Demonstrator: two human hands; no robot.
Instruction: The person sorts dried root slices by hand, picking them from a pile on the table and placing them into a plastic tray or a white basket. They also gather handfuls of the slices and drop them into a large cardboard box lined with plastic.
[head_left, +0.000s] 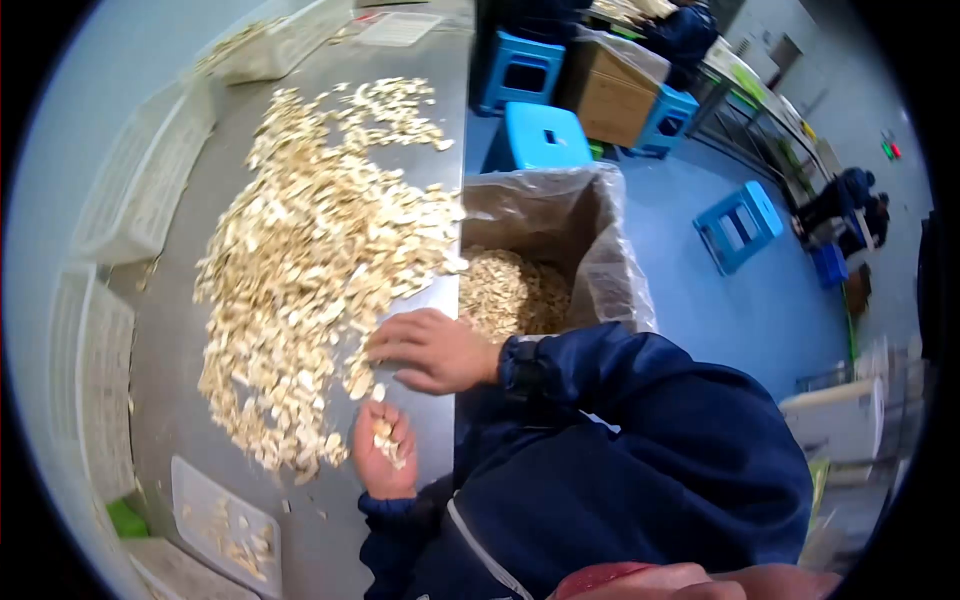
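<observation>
Cupping a few pale slices [383,440], the left hand [385,455] lies palm up on the tabletop [330,540]. Its grip is half shut, with the fingers curled around the slices. Just above it, the right hand [432,350] lies palm down. Its grip is spread flat and holds nothing. The fingertips touch the near edge of a big pile [300,260] of the same pale slices. The pile starts right at both grips and runs far away from them along the tabletop.

Just past the right grip, off the tabletop edge, stands a box [600,250] lined with a plastic bag. More slices lie inside it. On the other side of the left grip sits a clear tray [190,480] with a few bits in it. Blue stools [545,135] stand well apart from both grips, on the floor.
</observation>
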